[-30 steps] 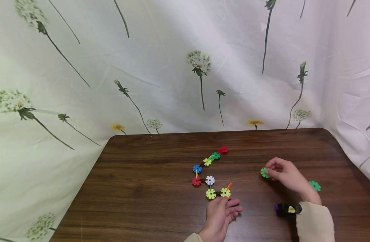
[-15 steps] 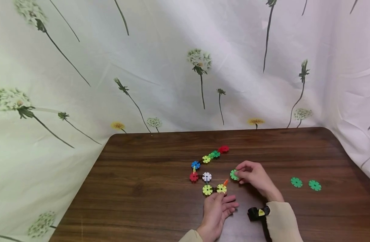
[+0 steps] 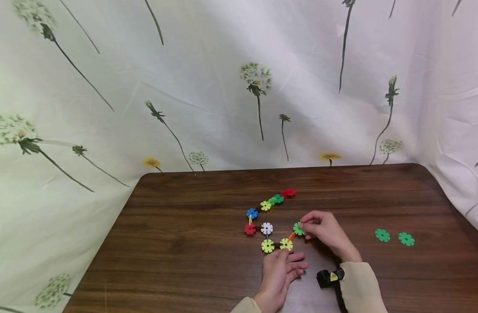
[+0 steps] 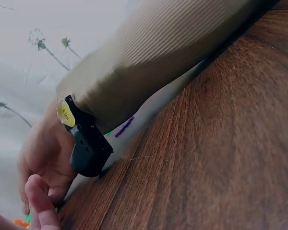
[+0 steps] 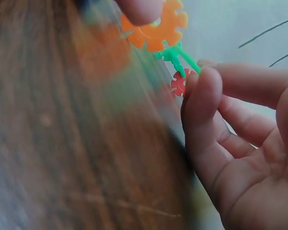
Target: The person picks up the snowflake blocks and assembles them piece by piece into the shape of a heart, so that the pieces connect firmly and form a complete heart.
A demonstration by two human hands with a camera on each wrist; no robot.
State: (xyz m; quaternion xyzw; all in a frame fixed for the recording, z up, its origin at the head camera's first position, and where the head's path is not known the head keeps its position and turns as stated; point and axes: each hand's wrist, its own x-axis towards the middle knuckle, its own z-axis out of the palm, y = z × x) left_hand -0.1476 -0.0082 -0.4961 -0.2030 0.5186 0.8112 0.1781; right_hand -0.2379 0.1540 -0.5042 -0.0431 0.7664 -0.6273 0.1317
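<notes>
A bent chain of notched plastic discs lies on the table, with a blue disc (image 3: 252,213), a red disc (image 3: 250,229) and a white disc (image 3: 267,228) among them. My left hand (image 3: 276,276) holds the yellow disc (image 3: 286,244) at the chain's near end by its edge, the other fingers extended. An orange disc (image 5: 158,28) stands on edge from that yellow one. Between thumb and fingertips my right hand (image 3: 326,232) pinches a green disc (image 3: 298,228), its edge against the orange disc. Whether their slots interlock cannot be told.
Two loose green discs, one at left (image 3: 382,235) and one at right (image 3: 406,239), lie flat right of my right hand. A wooden table (image 3: 176,261) carries everything. Behind it hangs a white flower-print cloth (image 3: 219,95). A black wrist camera (image 3: 330,277) sits at my right cuff.
My right hand has carried the green disc leftward, past the two loose green discs, to the orange disc. My left hand and the chain have shifted only slightly.
</notes>
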